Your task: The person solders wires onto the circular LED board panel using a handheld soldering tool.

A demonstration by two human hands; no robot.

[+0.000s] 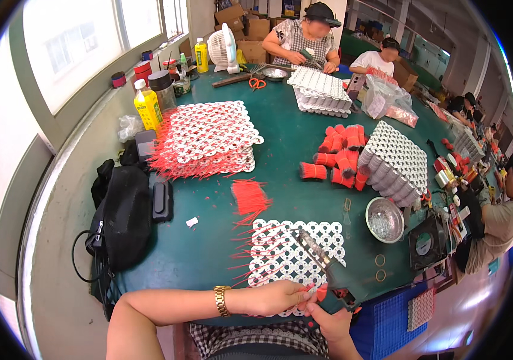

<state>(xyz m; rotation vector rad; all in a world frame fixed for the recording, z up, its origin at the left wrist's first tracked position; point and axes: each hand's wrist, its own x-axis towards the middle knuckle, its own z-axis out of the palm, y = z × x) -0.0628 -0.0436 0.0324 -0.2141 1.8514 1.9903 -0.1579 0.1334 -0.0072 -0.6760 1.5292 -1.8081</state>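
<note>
A white panel of joined round discs (259,240) lies on the green table in front of me, with thin red wires sticking out from its left side. My right hand (331,324) grips a dark green soldering gun (340,279), whose metal tip points up and left over the panel. Near the panel's lower edge, my left hand (280,297) is closed in a pinch, with red wires (321,292) at its fingertips, close beside the gun. How many wires are pinched cannot be made out. A loose pile of red wires (249,197) lies just beyond the panel.
Wired panels (208,135) are stacked at the far left; bare white panels (394,159) are piled at the right by bundled red wires (343,156). A metal bowl (384,220) and black fan-like box (427,243) stand right. A black bag (121,216) lies left. Co-workers sit beyond.
</note>
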